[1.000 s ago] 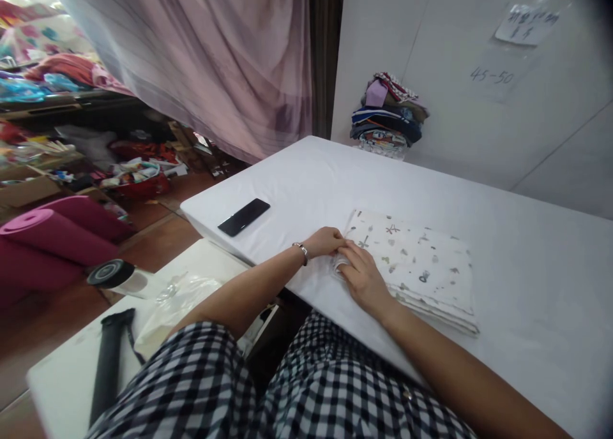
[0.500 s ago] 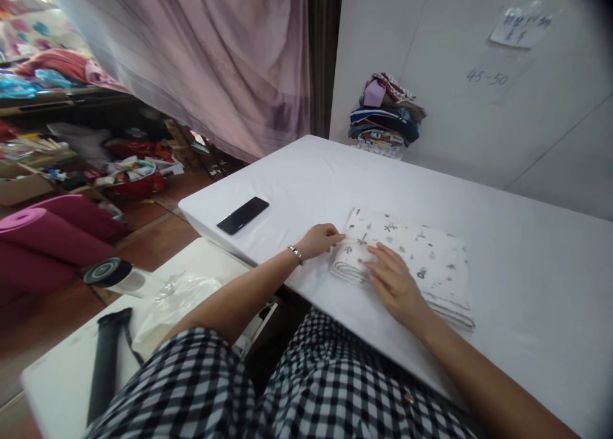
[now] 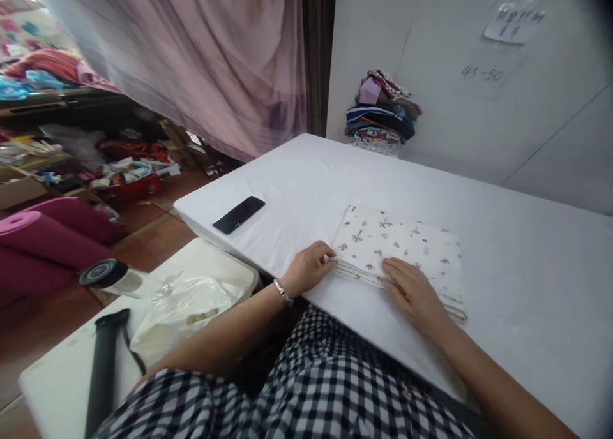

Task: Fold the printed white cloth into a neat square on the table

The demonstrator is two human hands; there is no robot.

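A folded white cloth [image 3: 407, 238] printed with small leaves and shells lies flat on the white-covered table [image 3: 517, 260], its layered edge facing me. At its near left corner, my left hand [image 3: 309, 268] pinches the layers between thumb and fingers; a silver bracelet is on that wrist. My right hand [image 3: 414, 292] rests over the near edge of the cloth, fingers stretched out on the top layer, thumb low by the fold.
A black phone [image 3: 239, 214] lies on the table to the left. Folded clothes [image 3: 380, 113] are stacked by the wall. On the lower white side table [image 3: 52, 369] are a lidded bottle [image 3: 112, 276], a plastic bag [image 3: 186, 305] and a black tube-shaped object [image 3: 103, 369].
My left hand has moved down along the cloth's left side to its near corner. The cloth's near left edge now lies flatter and straighter. My right hand has shifted slightly right and down.
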